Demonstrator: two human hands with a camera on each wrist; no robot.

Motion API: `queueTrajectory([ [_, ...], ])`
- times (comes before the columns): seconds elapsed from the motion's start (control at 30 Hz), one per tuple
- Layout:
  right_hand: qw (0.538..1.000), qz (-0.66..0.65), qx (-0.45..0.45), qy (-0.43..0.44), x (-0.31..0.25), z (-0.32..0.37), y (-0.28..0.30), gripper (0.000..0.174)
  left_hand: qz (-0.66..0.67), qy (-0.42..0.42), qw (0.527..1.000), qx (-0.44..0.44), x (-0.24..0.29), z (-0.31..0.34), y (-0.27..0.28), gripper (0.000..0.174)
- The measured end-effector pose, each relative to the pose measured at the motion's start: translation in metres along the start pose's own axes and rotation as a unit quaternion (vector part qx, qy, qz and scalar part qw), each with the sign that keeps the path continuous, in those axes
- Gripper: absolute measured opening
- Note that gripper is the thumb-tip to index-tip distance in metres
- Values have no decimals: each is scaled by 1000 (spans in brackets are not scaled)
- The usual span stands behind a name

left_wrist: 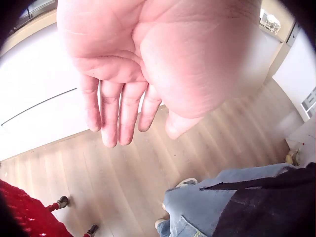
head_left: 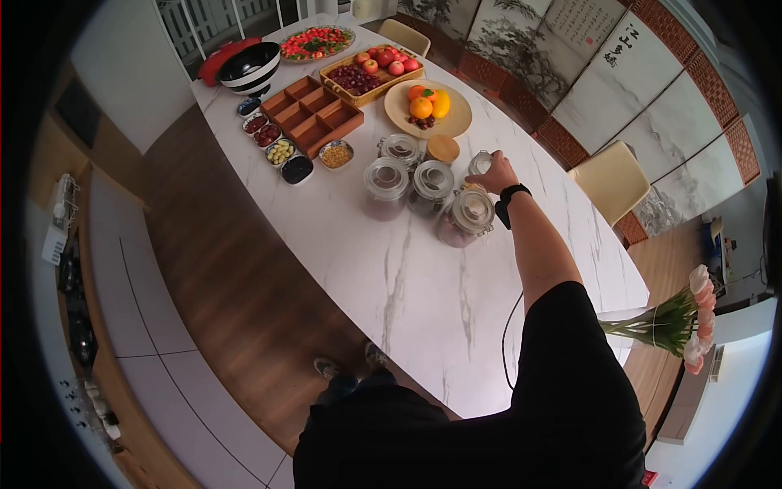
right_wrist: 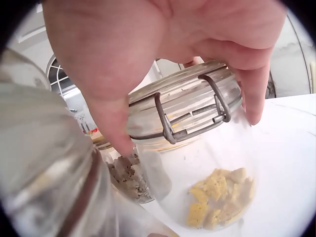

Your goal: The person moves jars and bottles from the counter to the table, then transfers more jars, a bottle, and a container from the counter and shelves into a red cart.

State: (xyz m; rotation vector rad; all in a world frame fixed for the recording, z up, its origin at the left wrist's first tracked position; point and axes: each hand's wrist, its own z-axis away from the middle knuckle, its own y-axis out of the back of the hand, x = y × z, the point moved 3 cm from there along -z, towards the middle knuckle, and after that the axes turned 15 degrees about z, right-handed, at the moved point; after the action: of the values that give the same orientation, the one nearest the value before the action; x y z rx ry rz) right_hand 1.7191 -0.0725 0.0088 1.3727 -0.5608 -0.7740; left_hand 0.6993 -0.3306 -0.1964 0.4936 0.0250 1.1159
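My right hand reaches over the table and grips a clip-top glass jar round its lid, thumb on one side and fingers on the other. Yellow chunks lie at the bottom of this jar, which is tilted in the right wrist view. Nearest to it stand another clip-top jar and a jar with a wooden lid. Several more glass jars are grouped to the left. My left hand hangs over the floor, fingers loosely extended, holding nothing.
Left of the jars sit a compartmented wooden tray and several small bowls of dry foods. Behind are a fruit plate, a fruit basket and a striped bowl. Pink flowers stand at the right; a cable hangs near my arm.
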Motion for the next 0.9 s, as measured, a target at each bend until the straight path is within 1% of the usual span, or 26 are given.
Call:
queueTrajectory([
  [0.1,1000,-5,13,6,1,-2,-4,110,1,3,1000,2,-3,3,-3,44],
  [0.23,1000,-4,0,23,-5,1,-1,111,9,7,1000,4,-6,6,-8,41],
  [0.3,1000,-1,-13,15,-8,4,0,112,13,9,1000,7,-8,7,-11,40],
  [0.6,1000,-11,-4,29,-13,12,0,116,35,16,999,15,-28,19,-17,34],
  [0.63,999,-7,0,43,-9,9,-5,112,39,15,999,18,-29,22,-17,34],
  [0.67,999,-8,-3,48,-7,7,-8,112,43,18,999,21,-35,24,-17,33],
  [0.73,995,-96,-8,9,1,0,-12,107,52,17,998,25,-46,31,-15,32],
  [0.77,992,-125,-20,8,9,-7,-19,99,57,17,998,28,-52,32,-15,31],
  [0.8,992,-121,38,11,16,-12,-21,93,65,16,997,33,-59,35,-13,31],
  [0.83,986,-149,72,10,27,-16,-20,87,71,16,997,38,-68,38,-11,30],
  [0.87,982,-131,133,-11,40,-14,-14,80,76,8,996,45,-79,40,-8,29],
  [0.9,954,-140,248,90,99,-49,-46,62,42,-24,998,39,-92,38,0,29],
])
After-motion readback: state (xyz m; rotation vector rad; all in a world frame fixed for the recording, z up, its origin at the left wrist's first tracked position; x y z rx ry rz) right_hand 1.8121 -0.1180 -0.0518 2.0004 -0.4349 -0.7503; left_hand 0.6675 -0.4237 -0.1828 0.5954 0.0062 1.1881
